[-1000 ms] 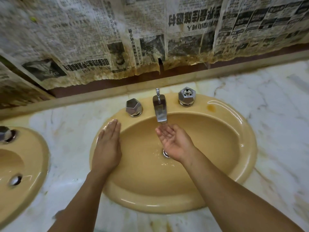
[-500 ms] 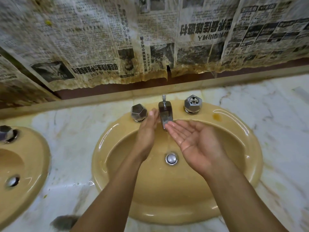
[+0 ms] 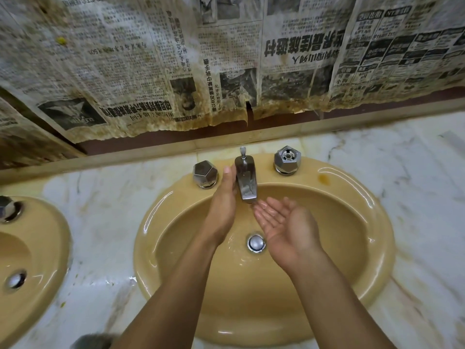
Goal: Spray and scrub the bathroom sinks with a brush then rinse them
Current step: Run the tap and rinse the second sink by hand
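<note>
Head view: mustard-yellow oval ceramic sink [image 3: 385, 238] sits directly below chrome faucet spout [image 3: 246, 180]. Left hand [image 3: 222, 210], fingers straight, presses spout's left side, holding nothing. Right hand [image 3: 284, 227] open, cupped palm-up, wet, just under spout outlet, empty. Risk: cupped water thrown too hard overshoots onto white marble counter [image 3: 415, 172]; flow looks weak, residue may stay. Versus 0.5 s earlier: right hand more cupped; left hand unchanged
</note>
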Tool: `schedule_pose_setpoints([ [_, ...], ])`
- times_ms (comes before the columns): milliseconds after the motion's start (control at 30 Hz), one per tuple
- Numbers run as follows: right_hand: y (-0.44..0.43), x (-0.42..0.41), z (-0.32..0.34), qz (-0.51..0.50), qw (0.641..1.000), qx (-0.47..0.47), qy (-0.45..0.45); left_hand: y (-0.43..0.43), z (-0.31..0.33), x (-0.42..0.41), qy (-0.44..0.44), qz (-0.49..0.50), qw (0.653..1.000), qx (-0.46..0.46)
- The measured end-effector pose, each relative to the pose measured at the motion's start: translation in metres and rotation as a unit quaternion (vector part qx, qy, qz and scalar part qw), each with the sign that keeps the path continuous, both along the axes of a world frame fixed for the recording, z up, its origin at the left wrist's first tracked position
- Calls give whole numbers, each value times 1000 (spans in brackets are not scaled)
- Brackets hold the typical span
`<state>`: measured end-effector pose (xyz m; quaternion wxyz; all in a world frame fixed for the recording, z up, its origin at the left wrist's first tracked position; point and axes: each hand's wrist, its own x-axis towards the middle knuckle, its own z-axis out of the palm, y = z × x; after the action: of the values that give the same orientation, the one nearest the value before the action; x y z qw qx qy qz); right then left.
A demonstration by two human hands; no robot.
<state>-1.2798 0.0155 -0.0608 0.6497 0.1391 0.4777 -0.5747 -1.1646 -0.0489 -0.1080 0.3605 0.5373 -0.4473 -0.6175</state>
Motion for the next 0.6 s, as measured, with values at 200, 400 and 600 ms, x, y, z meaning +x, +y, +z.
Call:
schedule_pose_setpoints([
  [200,-13,7,-10,33,996,57,-66,-27,0,-10,-42,-1,999,3],
  [400,-8,-14,20,45,996,8,80,-76,-8,-15,-53,12,999,1],
  [600,-29,0,53,64,987,-67,130,-82,-4,-20,-21,7,1000,-1],
])
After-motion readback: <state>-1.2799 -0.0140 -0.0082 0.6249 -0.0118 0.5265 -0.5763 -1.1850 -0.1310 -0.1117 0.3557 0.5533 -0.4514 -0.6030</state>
